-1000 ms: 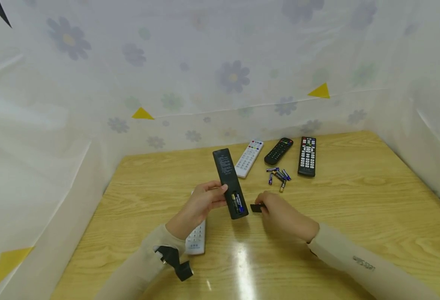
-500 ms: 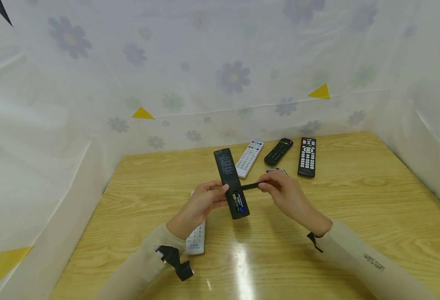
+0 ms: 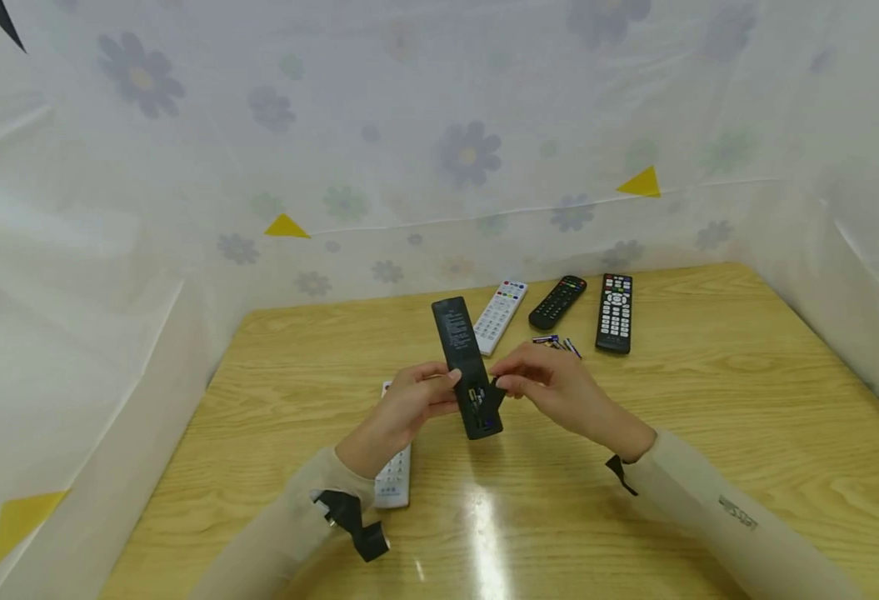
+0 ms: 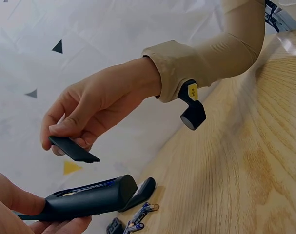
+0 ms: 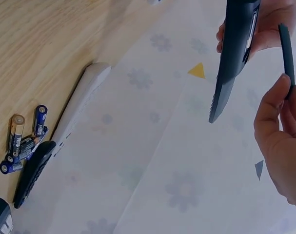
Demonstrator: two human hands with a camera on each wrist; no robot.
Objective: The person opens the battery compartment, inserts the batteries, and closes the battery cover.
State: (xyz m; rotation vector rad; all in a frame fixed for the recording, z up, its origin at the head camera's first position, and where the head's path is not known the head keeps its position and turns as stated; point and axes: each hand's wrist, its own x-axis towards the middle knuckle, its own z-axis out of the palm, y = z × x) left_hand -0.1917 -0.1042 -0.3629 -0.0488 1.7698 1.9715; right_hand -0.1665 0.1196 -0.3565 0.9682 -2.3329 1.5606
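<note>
My left hand [image 3: 412, 404] grips a black remote control [image 3: 456, 333] by its side, back face up, above the table. Batteries [image 3: 475, 398] show in its uncovered compartment near the lower end. My right hand [image 3: 551, 387] pinches a thin black battery cover [image 3: 495, 395] between thumb and fingertips. From the head, the cover overlaps the right side of the compartment. A gap shows between the cover [image 4: 74, 149] and the remote [image 4: 89, 197] in the left wrist view. The right wrist view also has the cover [image 5: 286, 56] apart from the remote [image 5: 234, 53], held nearly upright.
A white remote [image 3: 392, 482] lies partly beneath my left hand. Farther back on the wooden table [image 3: 319, 350] are another white remote [image 3: 501, 315] and two black remotes, one small [image 3: 557, 302] and one long [image 3: 615, 312]. Several loose batteries [image 5: 28, 139] lie in a pile behind my right hand.
My right hand has lifted from the table side with the cover and brought it left over the compartment, turning it. The left hand holds the remote nearly still.
</note>
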